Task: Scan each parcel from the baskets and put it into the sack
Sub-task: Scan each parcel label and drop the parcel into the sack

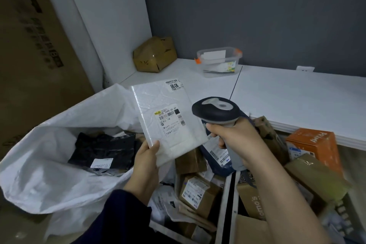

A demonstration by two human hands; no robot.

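The white parcel [168, 119] is gripped at its lower corner by the left hand [146, 156], thumb on the front (the label faces the camera), above the baskets [230, 194] full of brown boxes and just beside the open white sack [39, 164], in which a black parcel [105, 148] lies. The right hand [235, 138] is wrapped round the handle of the scanner [215, 110], whose head is near the label. Farther back, on the white table [297, 95], stand a brown package [155, 53] and a clear container [219, 60].

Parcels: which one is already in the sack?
The black bagged parcel lying in the white sack; the white parcel is held in the left hand, others fill the baskets.
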